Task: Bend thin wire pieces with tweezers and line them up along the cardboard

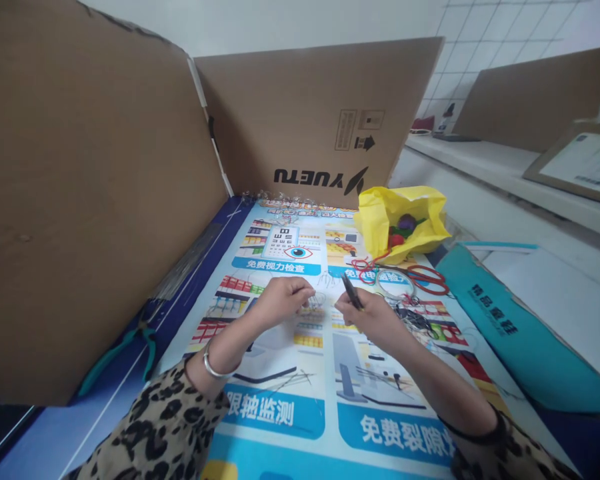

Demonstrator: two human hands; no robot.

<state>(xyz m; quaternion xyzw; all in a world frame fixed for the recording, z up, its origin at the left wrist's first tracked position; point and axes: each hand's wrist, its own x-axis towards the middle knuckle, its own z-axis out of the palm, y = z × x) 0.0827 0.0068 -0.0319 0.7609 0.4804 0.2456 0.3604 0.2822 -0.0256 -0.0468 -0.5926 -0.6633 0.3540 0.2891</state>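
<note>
My left hand is closed in a pinch over the middle of the printed sheet. At its fingertips is what looks like a piece of thin wire, too fine to make out clearly. A short way to the right, my right hand is wrapped around a small black pointed tool, its tip pointing up and away from me. Whether that tool is tweezers or snips does not show. The two hands are apart. Just beyond them lie fine wire pieces on the sheet.
Cardboard panels wall off the back and left. A yellow bag holds coloured yarn; red-handled scissors, a ring of tape and dark wire lie near it. Teal-handled pliers rest at left, a teal box at right.
</note>
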